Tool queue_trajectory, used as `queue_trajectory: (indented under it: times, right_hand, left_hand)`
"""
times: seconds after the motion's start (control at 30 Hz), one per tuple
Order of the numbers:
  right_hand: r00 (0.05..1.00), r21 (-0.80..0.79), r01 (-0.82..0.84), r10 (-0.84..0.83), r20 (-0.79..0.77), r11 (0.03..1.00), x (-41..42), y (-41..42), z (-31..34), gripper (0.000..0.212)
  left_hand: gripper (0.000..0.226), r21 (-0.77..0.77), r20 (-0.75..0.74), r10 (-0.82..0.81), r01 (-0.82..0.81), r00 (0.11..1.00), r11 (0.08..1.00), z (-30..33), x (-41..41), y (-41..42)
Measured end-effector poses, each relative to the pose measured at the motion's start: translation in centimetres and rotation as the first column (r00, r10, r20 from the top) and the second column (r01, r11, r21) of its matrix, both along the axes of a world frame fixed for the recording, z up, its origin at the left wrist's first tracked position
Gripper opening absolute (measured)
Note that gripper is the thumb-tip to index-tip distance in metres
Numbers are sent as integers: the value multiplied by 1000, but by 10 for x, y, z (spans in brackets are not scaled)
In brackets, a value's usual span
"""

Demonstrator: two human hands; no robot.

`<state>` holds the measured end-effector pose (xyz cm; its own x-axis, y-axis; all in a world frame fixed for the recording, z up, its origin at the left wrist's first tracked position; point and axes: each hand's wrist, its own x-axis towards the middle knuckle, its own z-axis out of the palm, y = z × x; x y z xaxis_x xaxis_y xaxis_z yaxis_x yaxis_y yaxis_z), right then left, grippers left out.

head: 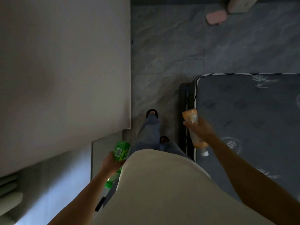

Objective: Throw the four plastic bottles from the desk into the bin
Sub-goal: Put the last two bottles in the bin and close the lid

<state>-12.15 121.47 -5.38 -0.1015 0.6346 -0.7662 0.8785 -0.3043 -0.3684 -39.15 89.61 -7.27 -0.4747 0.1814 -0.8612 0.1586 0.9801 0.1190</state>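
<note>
On the far left there is a big plain white wall [65, 70], and the person walks close beside it. Low down near it, the left hand [110, 163] is wrapped around the middle of a green plastic bottle with a bright label [121, 151]. The fingers are curled tight around it, so it will not slip while walking. The bottle points forward, with its green cap end back by the wrist.

In the middle is the person's pale shirt [162, 184]. Below it are blue jeans and two feet in black sandals [152, 113] on the grey stone floor [178, 46]. One foot is in front of the other, so I think the person is walking.

To the right, the right hand [203, 129] is closed around a clear plastic bottle with an orange label [194, 127]. Its white cap hangs down and its bottom points up. The arm is held out a little from the body.

On the far right is a dark grey mattress [251, 119] on a black frame.

No bin and no desk can be seen here. I think two bottles are being carried to the bin, and two more may be left to fetch.
</note>
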Motion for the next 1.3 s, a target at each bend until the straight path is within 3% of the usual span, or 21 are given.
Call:
queue_trajectory:
  times: [0.23,0.47,0.63,0.73,0.93,1.13,1.3]
  right_hand:
    - [996,-96,37,-28,88,995,-23,48,2,78]
    - [974,-194,65,-20,225,979,1,75,-5,44]
    - [959,-221,218,-166,230,951,6,114,-8,46]
    - [954,-210,238,-188,234,948,-2,159,-16,44]
    - [924,-153,377,-357,139,914,-36,279,-27,67]
    - [935,-55,353,-350,49,934,-72,406,-20,63]
    - [926,-2,375,-375,41,927,-86,489,-15,75]
  left_hand:
    - [64,78,17,67,-68,998,995,5,-58,130]
    - [61,285,41,-105,89,994,954,17,-103,294]
    - [59,360,-2,-231,216,973,908,18,-132,408]
    - [63,329,-46,-327,323,944,887,17,-149,462]
    - [64,199,-41,-392,391,919,898,9,-183,526]
    - [73,-1,7,-471,471,882,882,6,-207,577]
    - [67,-51,51,-559,561,828,826,-5,-231,650]
